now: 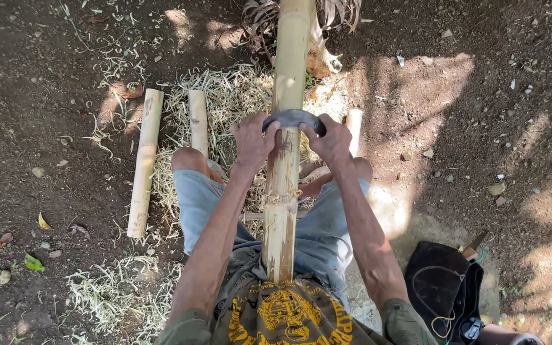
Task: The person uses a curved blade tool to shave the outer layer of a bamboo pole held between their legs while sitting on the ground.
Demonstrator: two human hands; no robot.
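A long bamboo pole (283, 191) runs from my lap up and away between my knees. Across it lies a curved dark blade (294, 117), a two-handled scraper. My left hand (252, 142) grips the blade's left end and my right hand (330, 142) grips its right end, both pressed against the pole. Below the blade the pole's skin looks scraped pale and streaked. The blade's handles are hidden inside my fists.
Cut bamboo pieces lie on the dirt: a long one (144, 163) at left, a shorter one (197, 121) beside it, another (354, 124) by my right hand. Pale shavings (225, 96) cover the ground. A dark bag (442, 291) sits at lower right.
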